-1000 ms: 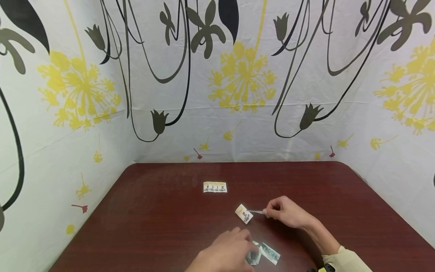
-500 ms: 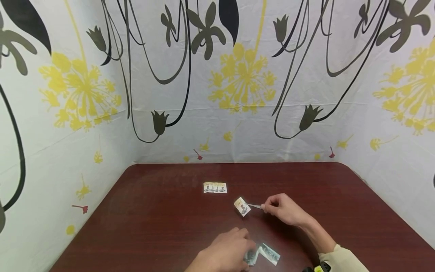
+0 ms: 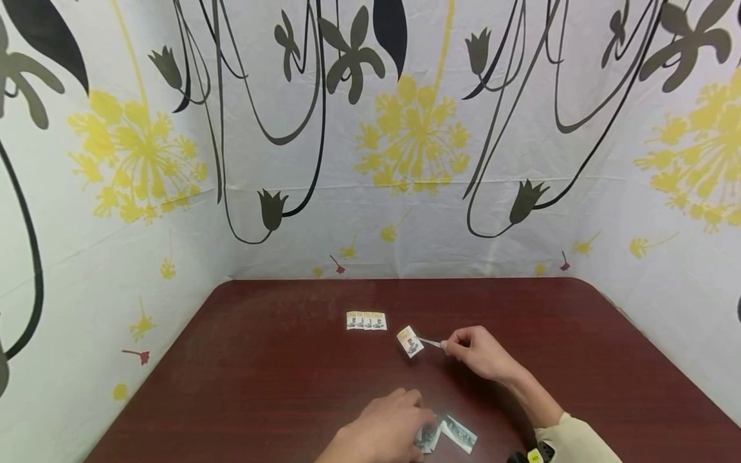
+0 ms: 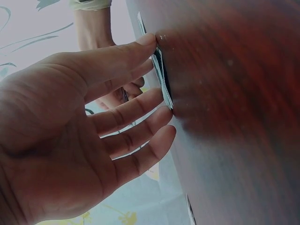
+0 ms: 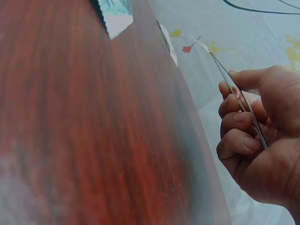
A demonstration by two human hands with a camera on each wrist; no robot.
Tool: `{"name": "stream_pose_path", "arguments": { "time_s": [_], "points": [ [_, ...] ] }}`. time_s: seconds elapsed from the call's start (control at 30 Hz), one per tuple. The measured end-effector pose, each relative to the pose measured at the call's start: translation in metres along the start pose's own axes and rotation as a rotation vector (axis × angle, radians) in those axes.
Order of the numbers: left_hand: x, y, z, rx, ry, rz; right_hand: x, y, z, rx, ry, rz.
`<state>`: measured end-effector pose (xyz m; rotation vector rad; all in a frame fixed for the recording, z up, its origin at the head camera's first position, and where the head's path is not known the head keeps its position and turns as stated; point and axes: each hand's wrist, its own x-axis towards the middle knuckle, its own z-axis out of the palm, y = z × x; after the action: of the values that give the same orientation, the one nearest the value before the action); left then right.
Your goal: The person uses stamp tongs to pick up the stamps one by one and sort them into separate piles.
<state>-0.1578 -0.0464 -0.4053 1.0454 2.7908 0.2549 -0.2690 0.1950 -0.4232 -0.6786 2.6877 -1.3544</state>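
Note:
My right hand (image 3: 482, 353) grips slim metal tweezers (image 5: 239, 96) between thumb and fingers. At the tweezers' tips, a small white postage stamp (image 3: 410, 341) with a yellow top and a dark print is held by its edge above the table. My left hand (image 3: 384, 426) rests nearer, its thumb and loosely bent fingertips touching bluish-green stamps (image 4: 164, 82) that lie on the tabletop. Beside those fingers another bluish stamp (image 3: 460, 433) lies slanted. Part of the bluish stamps is hidden under the left hand in the head view.
Farther back on the dark red wooden table (image 3: 260, 360) lies a row of several matching yellow-and-white stamps (image 3: 366, 321), side by side. A white cloth (image 3: 347, 161) with printed flowers hangs behind the table and along its sides.
My right hand has moved away from me and slightly left, carrying the stamp in the tweezers closer to the stamp row. The left hand has stayed nearly still over the bluish stamps.

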Motion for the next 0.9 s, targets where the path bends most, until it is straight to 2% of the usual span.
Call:
{"name": "stream_pose_path", "arguments": {
  "time_s": [0.23, 0.5, 0.9],
  "points": [
    [-0.001, -0.001, 0.000, -0.004, 0.001, 0.004, 0.004, 0.001, 0.003, -0.024, 0.030, 0.046],
    [-0.001, -0.002, 0.001, -0.010, 0.012, 0.005, 0.010, -0.001, 0.007, 0.022, 0.042, 0.069],
    [-0.002, -0.001, 0.003, 0.040, 0.051, 0.021, 0.021, -0.006, 0.016, 0.064, 0.090, 0.105]
  ]
}}
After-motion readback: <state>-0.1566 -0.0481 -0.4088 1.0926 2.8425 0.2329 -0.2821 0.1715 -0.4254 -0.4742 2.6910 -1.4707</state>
